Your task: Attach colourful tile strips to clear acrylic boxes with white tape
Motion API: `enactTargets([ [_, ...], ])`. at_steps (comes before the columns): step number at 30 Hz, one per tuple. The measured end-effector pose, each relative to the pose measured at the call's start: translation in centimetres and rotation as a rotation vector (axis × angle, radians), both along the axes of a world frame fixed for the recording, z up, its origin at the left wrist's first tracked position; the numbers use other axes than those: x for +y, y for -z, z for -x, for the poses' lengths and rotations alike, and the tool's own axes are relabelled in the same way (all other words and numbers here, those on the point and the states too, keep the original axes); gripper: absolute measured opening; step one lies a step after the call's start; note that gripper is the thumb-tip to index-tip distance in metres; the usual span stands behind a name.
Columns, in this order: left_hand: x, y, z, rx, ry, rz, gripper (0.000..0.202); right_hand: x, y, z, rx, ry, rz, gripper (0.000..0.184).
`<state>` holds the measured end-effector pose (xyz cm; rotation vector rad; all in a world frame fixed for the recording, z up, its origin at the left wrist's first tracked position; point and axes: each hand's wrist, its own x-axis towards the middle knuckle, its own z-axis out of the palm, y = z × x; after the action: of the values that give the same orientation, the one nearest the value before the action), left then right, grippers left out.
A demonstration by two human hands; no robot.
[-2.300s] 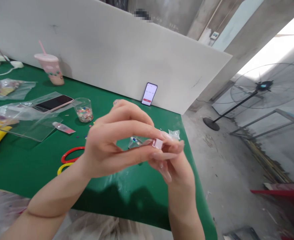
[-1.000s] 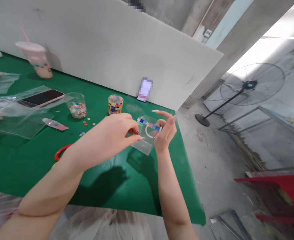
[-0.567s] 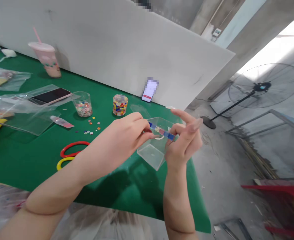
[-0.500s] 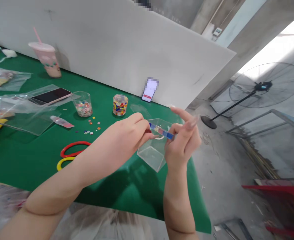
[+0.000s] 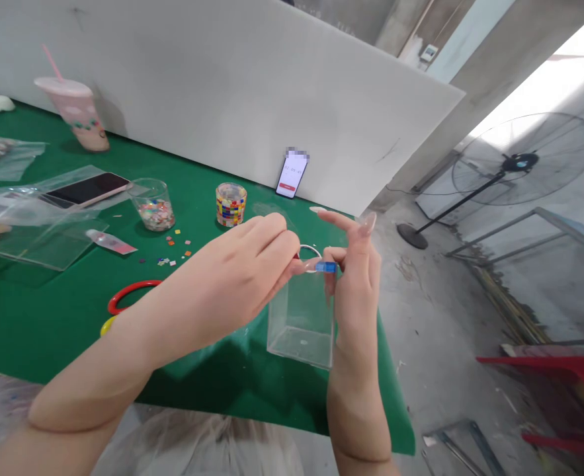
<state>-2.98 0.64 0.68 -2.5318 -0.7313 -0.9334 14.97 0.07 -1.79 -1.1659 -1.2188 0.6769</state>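
A clear plastic box (image 5: 299, 311) hangs tilted between my hands above the front of the green table. Blue mosaic tiles (image 5: 326, 267) run along its upper edge, and part of a white ring (image 5: 311, 249) shows behind them. My left hand (image 5: 252, 271) is closed at this edge, its fingertips pinched beside the blue tiles; a bit of red shows there, too small to name. On the box's right side, my right hand (image 5: 356, 277) grips the edge with bent fingers, while other fingers stick up free. The hands hide part of the tiled edge.
Left of my hands are a mosaic-covered glass (image 5: 231, 208), a clear cup of tiles (image 5: 155, 211), loose tiles (image 5: 172, 263), a glue tube (image 5: 110, 242) and red-and-yellow scissors (image 5: 118, 301). A lit phone (image 5: 292, 175) leans on the white board. A fan (image 5: 520, 162) stands beyond the table.
The box has turned, so its base now points down toward me and less of the tile strip shows. My right hand has moved slightly left. The view has shifted a little.
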Motion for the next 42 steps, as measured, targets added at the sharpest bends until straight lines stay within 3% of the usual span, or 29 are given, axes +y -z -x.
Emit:
enactTargets([
  [4,0.5,-0.8,-0.4,-0.069,0.055,0.027,0.045,-0.2,-0.5,-1.0,0.053,-0.001,0.038,0.068],
  [11,1.3,-0.8,-1.2,0.33,0.1,-0.259,0.051,-0.7,-0.8,-1.5,0.003,-0.01,0.008,0.067],
  [17,1.6,-1.2,-1.4,0.518,0.068,-0.393,0.047,-0.5,-0.5,-1.9,-0.004,-0.038,0.026,0.074],
  [23,2.1,-1.8,-1.8,0.556,0.06,-0.466,0.046,-0.3,-0.4,-2.0,0.052,-0.038,0.033,0.067],
  [28,2.8,-2.2,-1.6,0.626,0.123,-0.522,0.047,-0.3,-0.5,-2.0,0.064,-0.094,0.075,0.065],
  [32,3.4,-2.2,-1.7,0.574,0.189,-0.542,0.045,-0.6,-0.8,-1.7,0.08,-0.094,0.082,0.066],
  [35,3.5,-2.5,-2.0,0.585,0.224,-0.515,0.049,-0.7,-1.0,-1.7,0.087,-0.079,0.099,0.065],
  [38,3.4,-2.9,-2.2,0.67,0.174,-0.336,0.047,-0.3,-0.8,-2.4,0.055,-0.115,0.107,0.069],
  [42,3.5,-2.9,-2.1,0.503,0.167,-0.14,0.04,0.3,-0.3,-3.1,-0.001,-0.165,0.08,0.076],
])
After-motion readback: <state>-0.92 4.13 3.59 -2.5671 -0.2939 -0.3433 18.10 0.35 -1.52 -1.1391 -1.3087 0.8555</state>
